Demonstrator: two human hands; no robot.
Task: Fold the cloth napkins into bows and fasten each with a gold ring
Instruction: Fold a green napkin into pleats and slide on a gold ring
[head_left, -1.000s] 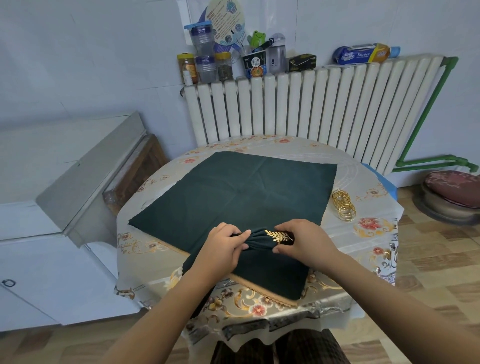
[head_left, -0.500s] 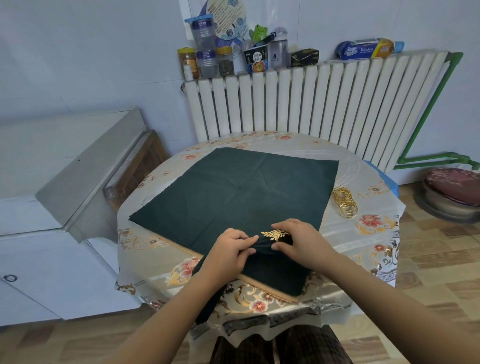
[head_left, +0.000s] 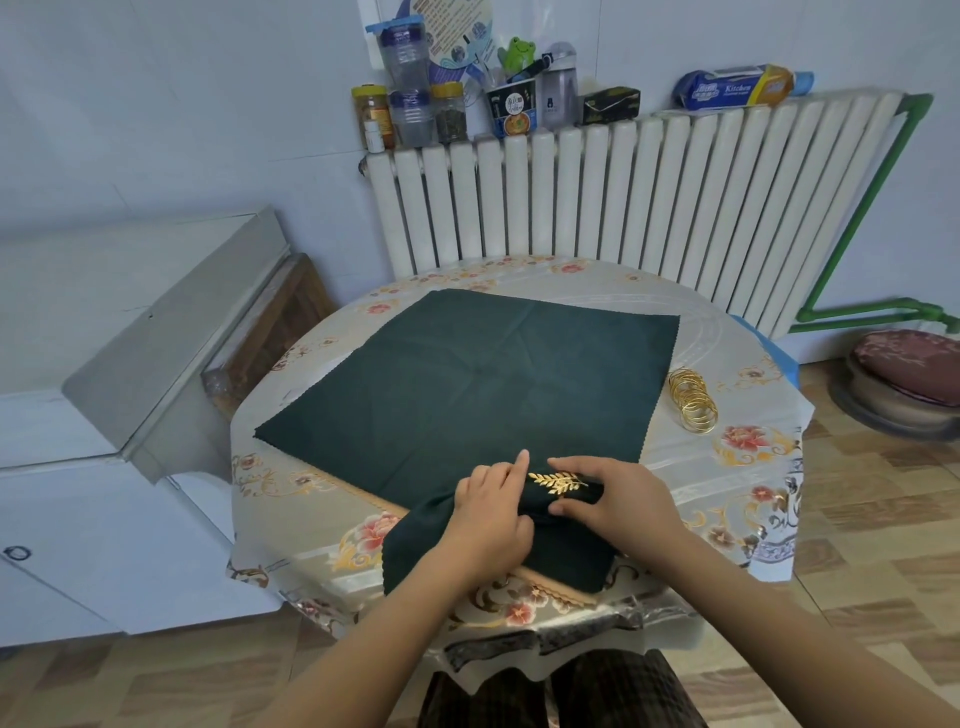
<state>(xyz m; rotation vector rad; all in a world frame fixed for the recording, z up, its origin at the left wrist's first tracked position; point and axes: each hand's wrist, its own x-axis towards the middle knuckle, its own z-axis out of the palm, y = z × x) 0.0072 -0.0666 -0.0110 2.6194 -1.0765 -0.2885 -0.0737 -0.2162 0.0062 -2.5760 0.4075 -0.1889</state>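
Where the table (head_left: 727, 499) curves nearest the person, we find a gathered dark green napkin (head_left: 561, 551) banded by a gold leaf ring (head_left: 558, 482). The left hand (head_left: 491, 512) grips the cloth beside the ring, forefinger extended. The right hand (head_left: 621, 499) pinches the banded middle. Behind lies a flat napkin (head_left: 467, 379), with spare rings (head_left: 692, 400) just beside its right edge.

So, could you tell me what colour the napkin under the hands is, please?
Dark green; the folded napkin shows it best in the head view.
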